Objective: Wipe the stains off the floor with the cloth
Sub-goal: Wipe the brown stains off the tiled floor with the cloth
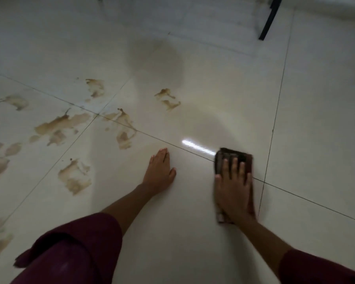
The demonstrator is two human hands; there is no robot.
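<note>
— Where was the cloth?
— Flat on the floor, across a tile joint; the right hand pressed it, fingers straight and spread.
— And the left hand?
— Flat on the bare tile, fingers straight, holding nothing; the brown stains lay to its left, apart from the cloth.

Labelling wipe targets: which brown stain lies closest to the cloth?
The two-part stain, alone on the same tile as the left hand, up and left of the cloth. The other stains lie further left, past the grout lines.
</note>
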